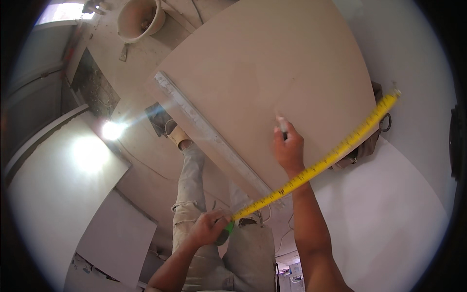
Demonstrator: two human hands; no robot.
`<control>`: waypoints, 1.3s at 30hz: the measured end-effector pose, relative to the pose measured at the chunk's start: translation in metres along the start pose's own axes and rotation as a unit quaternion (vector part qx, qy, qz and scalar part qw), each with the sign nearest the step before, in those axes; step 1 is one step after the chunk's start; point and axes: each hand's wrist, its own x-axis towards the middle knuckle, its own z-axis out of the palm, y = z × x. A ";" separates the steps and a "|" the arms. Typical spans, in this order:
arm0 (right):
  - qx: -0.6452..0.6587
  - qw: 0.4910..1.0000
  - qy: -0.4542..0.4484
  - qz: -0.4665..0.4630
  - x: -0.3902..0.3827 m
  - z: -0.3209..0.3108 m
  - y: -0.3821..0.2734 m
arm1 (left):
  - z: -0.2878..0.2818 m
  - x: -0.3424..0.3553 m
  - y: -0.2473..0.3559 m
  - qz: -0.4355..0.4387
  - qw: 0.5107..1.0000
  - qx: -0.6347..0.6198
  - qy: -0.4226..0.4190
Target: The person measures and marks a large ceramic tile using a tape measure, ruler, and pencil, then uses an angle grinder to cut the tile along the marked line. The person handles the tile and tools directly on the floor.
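Observation:
My left hand point(210, 228) is closed around a tape measure point(225, 234) with a green and dark case, in front of my knees. Its yellow blade point(316, 168) runs out to the upper right, passing over my right forearm, with its end beyond the board's right edge. In my right hand point(290, 148) is a slim, pale-tipped tool with a dark part, pinched between thumb and fingers; its exact kind is unclear. This hand is over a large beige board point(262, 63). A long whitish metal straightedge point(209, 131) lies along the board's left side.
A pale bucket point(141, 22) stands on the floor at the upper left, with a scraper-like tool point(123, 52) near it. A bright lamp point(112, 130) shines at the left. Brown bag-like fabric point(360, 153) shows under the board's right edge. White panels point(116, 233) stand at the lower left.

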 end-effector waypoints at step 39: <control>0.084 0.981 0.103 0.141 0.108 -0.048 0.031 | -0.007 0.203 0.086 -0.068 0.898 0.430 0.069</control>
